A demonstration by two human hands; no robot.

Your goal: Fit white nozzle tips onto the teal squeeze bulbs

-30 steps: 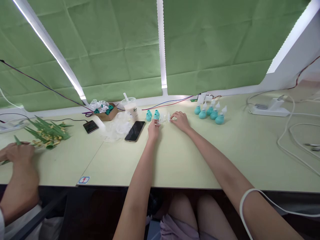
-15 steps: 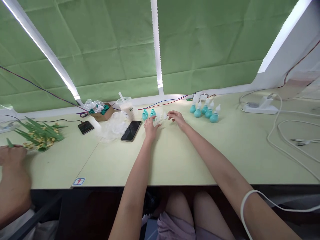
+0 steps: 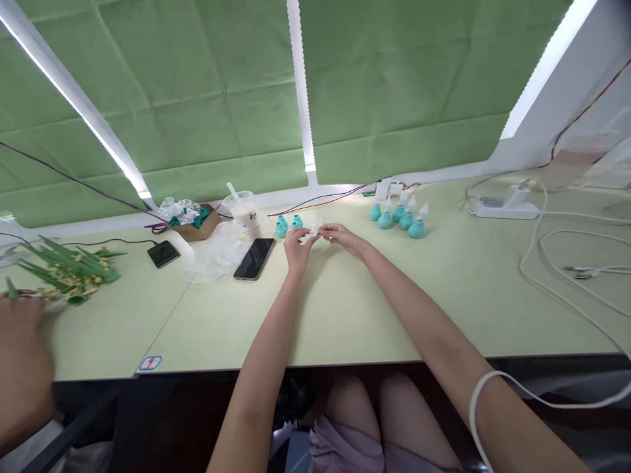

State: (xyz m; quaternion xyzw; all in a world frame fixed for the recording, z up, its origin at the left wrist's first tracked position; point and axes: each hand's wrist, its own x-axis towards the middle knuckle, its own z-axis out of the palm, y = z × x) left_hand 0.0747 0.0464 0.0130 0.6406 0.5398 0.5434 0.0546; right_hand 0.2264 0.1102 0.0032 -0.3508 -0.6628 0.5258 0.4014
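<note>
My left hand (image 3: 298, 251) and my right hand (image 3: 345, 239) meet over the table's far half. Their fingertips pinch a small white piece (image 3: 314, 232) from either side; it looks like a tiny flame-shaped light, too small to make out fully. Just behind my left fingers stand several small teal vase-shaped pots (image 3: 280, 227) with open necks, partly hidden by the hand. To the right of my right hand, several round teal pots (image 3: 417, 228) stand upright, topped with white flame-shaped tips (image 3: 423, 211).
Left of my hands lie a phone (image 3: 254, 259) and crumpled clear plastic (image 3: 217, 253), near a drink cup (image 3: 246, 215) and a cardboard box (image 3: 200, 228). Another person's hand (image 3: 22, 315) is by green artificial stems (image 3: 73, 269). A power strip (image 3: 505, 209) and white cables lie right.
My hands have come together; the right moved left to meet the left. Both now grip the small white piece, lifted from the table. The view has shifted slightly.
</note>
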